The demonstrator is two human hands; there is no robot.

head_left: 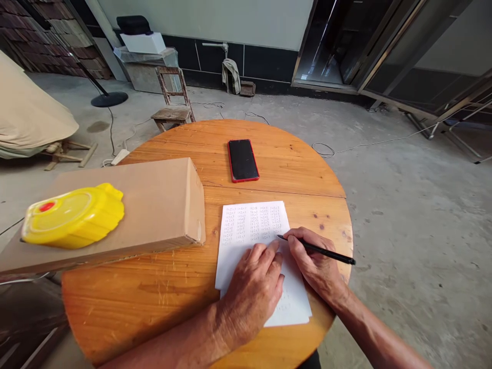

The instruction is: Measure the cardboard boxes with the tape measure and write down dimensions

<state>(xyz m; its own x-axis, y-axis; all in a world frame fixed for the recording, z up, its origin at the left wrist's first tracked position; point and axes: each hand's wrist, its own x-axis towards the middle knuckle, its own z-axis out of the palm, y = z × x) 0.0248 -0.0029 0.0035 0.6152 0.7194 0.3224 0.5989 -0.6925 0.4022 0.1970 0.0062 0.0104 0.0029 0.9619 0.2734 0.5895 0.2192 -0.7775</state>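
My right hand (317,259) is closed around a black pen (326,252), its tip at the paper near the end of a written row. Sheets of white paper (240,264) lie on the round wooden table, the top one carrying columns of small handwritten figures in its upper half. Across the middle of the sheets rests my left hand (255,287), palm down with its fingers lying on the paper and slightly bent. It grips nothing that I can see. Part of a lower sheet with faint writing shows below this hand.
A phone with a red edge (243,161) lies beyond the paper on the wooden table (300,164). To the left, a cardboard box (154,197) bears a yellow plastic container (75,215). A small wooden chair (172,102) stands behind the table, and cables run over the concrete floor.
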